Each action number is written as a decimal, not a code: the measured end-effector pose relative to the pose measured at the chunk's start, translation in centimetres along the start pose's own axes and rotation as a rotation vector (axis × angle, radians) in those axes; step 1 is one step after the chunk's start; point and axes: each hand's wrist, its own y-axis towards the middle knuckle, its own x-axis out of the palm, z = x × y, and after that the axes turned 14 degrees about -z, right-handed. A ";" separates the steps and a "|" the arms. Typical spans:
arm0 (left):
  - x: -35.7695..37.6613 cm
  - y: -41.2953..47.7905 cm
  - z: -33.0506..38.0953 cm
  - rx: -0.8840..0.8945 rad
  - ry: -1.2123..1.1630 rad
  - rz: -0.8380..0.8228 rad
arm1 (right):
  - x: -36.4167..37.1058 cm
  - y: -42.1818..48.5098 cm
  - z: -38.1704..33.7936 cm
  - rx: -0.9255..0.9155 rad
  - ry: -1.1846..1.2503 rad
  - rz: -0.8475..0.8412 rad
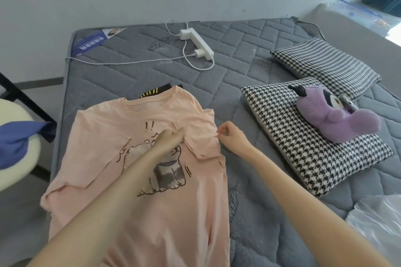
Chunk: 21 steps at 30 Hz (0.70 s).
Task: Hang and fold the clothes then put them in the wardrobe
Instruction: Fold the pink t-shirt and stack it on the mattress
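A pink T-shirt (121, 171) with a cartoon print lies front up on the grey quilted mattress (227, 76). Its right sleeve is folded in over the chest. My left hand (167, 138) pinches the edge of that folded sleeve near the print. My right hand (230, 134) pinches the shirt's right side at the fold, fingers closed on the fabric. A dark garment with yellow stripes (156, 91) peeks out from under the collar.
Two houndstooth pillows (303, 158) (325, 65) lie to the right, a purple plush toy (334, 115) on the nearer one. A white power strip with cables (199, 45) sits at the bed's far end. Clear plastic (377, 219) lies at the right front. Blue cloth (19, 141) hangs on a chair at left.
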 end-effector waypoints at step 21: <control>3.5 -1.7 -3.2 0.005 -0.224 -0.024 | 4.3 -6.4 4.3 -0.338 -0.684 -0.031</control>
